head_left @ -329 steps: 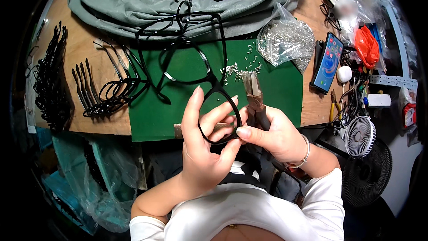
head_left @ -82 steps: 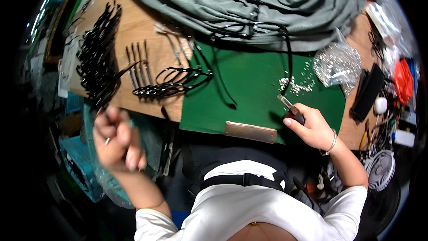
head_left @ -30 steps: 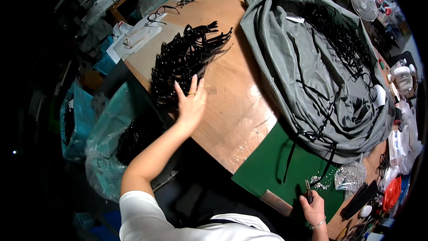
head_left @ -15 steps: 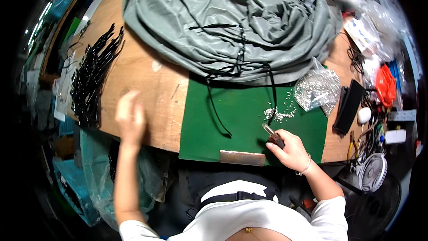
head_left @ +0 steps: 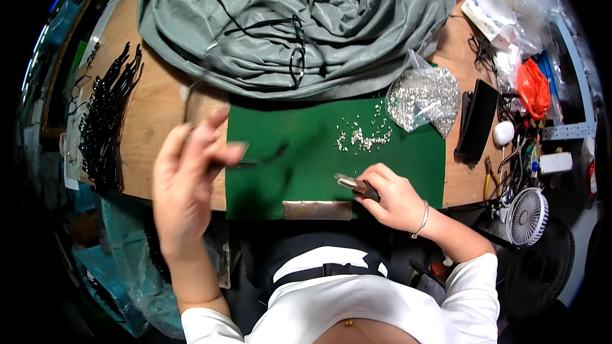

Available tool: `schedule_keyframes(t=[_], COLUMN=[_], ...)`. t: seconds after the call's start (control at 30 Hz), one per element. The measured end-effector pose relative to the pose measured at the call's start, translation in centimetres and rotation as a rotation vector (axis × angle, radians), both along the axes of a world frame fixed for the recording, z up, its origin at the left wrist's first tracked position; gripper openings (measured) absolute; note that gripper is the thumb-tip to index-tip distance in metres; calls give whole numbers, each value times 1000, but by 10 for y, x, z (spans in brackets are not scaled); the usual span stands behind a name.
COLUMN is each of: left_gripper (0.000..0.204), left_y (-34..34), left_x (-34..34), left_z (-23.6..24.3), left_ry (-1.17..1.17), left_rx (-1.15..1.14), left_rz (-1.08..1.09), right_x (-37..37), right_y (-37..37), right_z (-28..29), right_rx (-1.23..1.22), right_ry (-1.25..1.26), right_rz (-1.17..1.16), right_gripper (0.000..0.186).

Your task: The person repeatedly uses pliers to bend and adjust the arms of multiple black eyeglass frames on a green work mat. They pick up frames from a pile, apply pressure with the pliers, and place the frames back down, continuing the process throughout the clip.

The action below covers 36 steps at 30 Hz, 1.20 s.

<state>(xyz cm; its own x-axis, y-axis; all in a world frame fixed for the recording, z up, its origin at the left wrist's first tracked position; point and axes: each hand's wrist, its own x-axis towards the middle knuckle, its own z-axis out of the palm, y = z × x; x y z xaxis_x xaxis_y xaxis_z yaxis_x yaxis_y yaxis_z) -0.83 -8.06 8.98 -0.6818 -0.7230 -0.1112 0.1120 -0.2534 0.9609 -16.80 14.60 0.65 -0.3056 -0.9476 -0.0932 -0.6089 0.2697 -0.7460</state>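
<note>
My left hand [head_left: 185, 185] is raised over the left edge of the green mat [head_left: 261, 124], its fingers closed on a black eyeglass frame [head_left: 271, 158]. Motion smears that frame, so its outline is hard to follow. At the mat's front, my right hand [head_left: 396, 199] grips a pair of pliers [head_left: 357, 185] with the jaws pointing left. Small silvery pieces [head_left: 364, 140] lie scattered on the mat beyond the pliers. Beside them sits a clear plastic bag [head_left: 424, 99] full of the same pieces. Another black eyeglass frame [head_left: 298, 57] rests on the grey cloth [head_left: 357, 70].
A pile of black eyeglass parts [head_left: 105, 121] lies on the table's left. A metal plate [head_left: 317, 210] sits at the mat's front edge. To the right are a black case [head_left: 477, 121], yellow-handled pliers [head_left: 489, 178], a white fan [head_left: 526, 216] and a red bag [head_left: 533, 89].
My left hand has come inward and up and taken the eyeglass frame off the mat's far edge. My right hand stays near the mat's front with the pliers. The whole view has shifted.
</note>
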Motion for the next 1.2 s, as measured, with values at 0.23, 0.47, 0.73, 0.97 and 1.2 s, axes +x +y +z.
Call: schedule_keyframes(t=[0.23,0.47,0.73,0.97,1.2], left_gripper=[32,68,97,93,89], left_y=[43,76,86,98,101], left_x=[58,30,25,14,15], left_z=[-43,-47,-52,-50,-56], left_ry=[-448,-243,26,-81,-52], left_rx=[-585,-179,-37,-129,-166], left_rz=[336,111,-127,-143,-182], right_x=[22,-15,-9,-17,-8], right_y=[-8,-2,-12,-16,-19], right_z=[2,16,-21,-22,-19], right_rx=[252,53,79,152,195], right_ry=[511,243,160,227,334], right_rz=[150,-69,-37,96,80], right_gripper=[52,26,19,13,17])
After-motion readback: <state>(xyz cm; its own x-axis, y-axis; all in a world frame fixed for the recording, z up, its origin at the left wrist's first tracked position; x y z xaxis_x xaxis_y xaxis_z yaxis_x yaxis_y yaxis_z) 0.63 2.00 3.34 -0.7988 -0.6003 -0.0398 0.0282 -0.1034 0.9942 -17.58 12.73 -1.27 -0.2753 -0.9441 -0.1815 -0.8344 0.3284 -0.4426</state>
